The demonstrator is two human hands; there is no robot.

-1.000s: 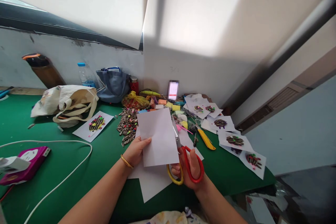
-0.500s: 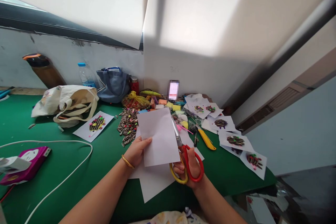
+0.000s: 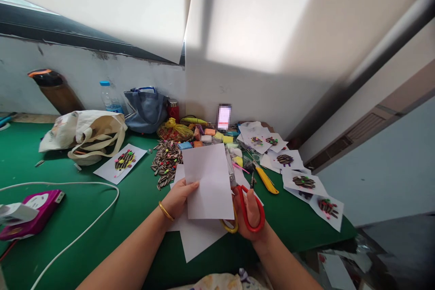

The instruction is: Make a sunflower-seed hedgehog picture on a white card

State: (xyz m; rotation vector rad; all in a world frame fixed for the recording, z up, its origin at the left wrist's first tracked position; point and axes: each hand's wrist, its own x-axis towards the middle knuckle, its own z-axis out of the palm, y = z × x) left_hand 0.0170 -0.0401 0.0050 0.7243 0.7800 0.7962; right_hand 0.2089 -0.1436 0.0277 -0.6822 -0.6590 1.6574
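Observation:
A blank white sheet of paper [image 3: 210,186] is pinched at its left edge by my left hand [image 3: 178,198], thumb on top. My right hand [image 3: 250,213] grips a pair of scissors [image 3: 243,195] with one red and one yellow handle loop. The metal blades point away from me, along the sheet's right edge; the paper hides part of them and most of the yellow loop. Beneath the held sheet, more white paper [image 3: 200,240] lies on the green table. Close behind it is a heap of striped sunflower seeds [image 3: 166,163] with small coloured balls among them.
Finished-looking seed pictures [image 3: 304,182] line the right side; another card [image 3: 124,163] lies left. A yellow utility knife [image 3: 267,180] sits right of the scissors. Clay blocks [image 3: 210,132], a phone [image 3: 224,117], bags [image 3: 146,108] and bottles [image 3: 110,99] stand along the wall. A white cable [image 3: 117,195] curves left.
The held sheet has shifted slightly right and toward me, now covering more of the yellow loop. My right hand keeps the scissors beside its right edge.

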